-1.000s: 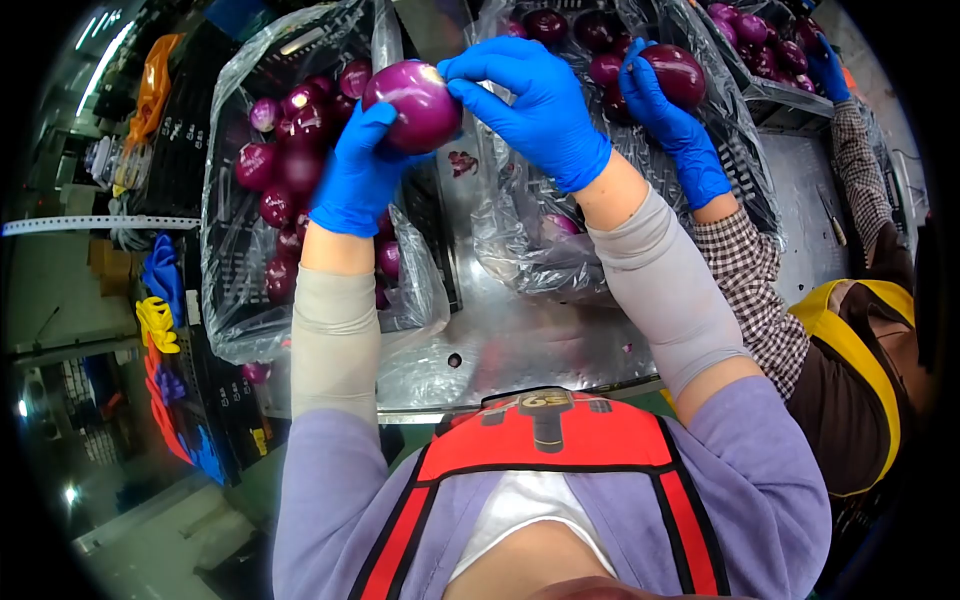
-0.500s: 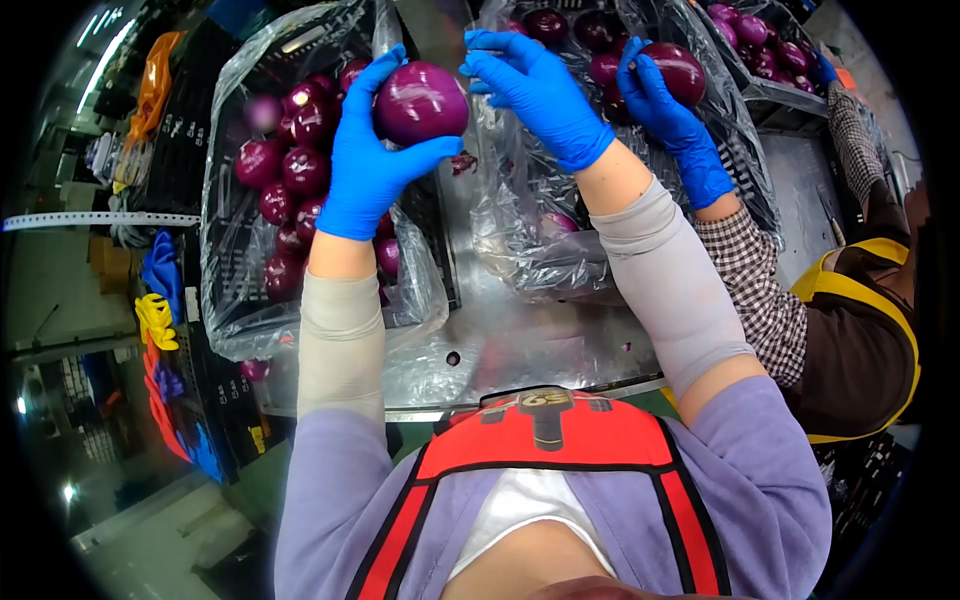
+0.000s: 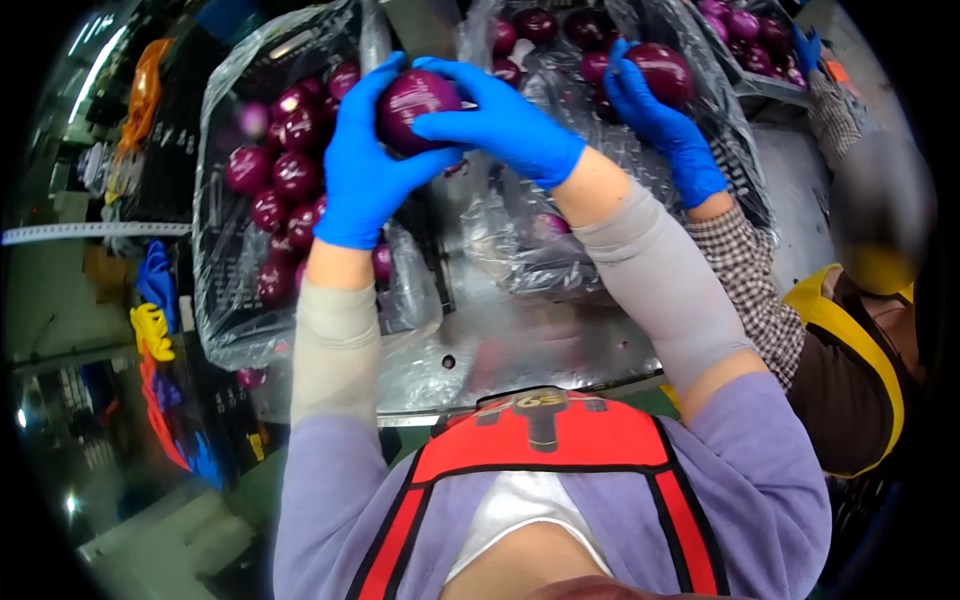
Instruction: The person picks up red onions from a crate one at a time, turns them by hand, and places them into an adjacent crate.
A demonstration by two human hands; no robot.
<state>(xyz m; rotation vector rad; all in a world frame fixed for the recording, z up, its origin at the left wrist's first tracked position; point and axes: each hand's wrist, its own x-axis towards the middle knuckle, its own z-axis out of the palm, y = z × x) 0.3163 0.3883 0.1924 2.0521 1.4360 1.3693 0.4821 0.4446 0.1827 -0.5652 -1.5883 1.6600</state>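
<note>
A large, shiny red onion (image 3: 405,108) is held up between my two blue-gloved hands. My left hand (image 3: 362,175) wraps round its left side and underside. From the right, my right hand (image 3: 520,125) closes on it, fingers over the top and thumb across the front. Below my left hand is a crate lined with clear plastic (image 3: 225,320), with several peeled red onions (image 3: 297,175) in it. Under my right hand lies a second plastic-lined crate (image 3: 500,250), also with red onions (image 3: 535,25) at its far end.
On the right, a co-worker's blue-gloved hand (image 3: 665,130) holds another red onion (image 3: 662,76) over the second crate. A third crate of onions (image 3: 765,45) stands at the far right, near another gloved hand (image 3: 805,50). Gloves (image 3: 152,330) hang on the left. The metal table (image 3: 520,345) runs underneath.
My right hand has moved left and taken hold of the onion, which my left hand held alone before. The co-worker beside me has leaned in at the right.
</note>
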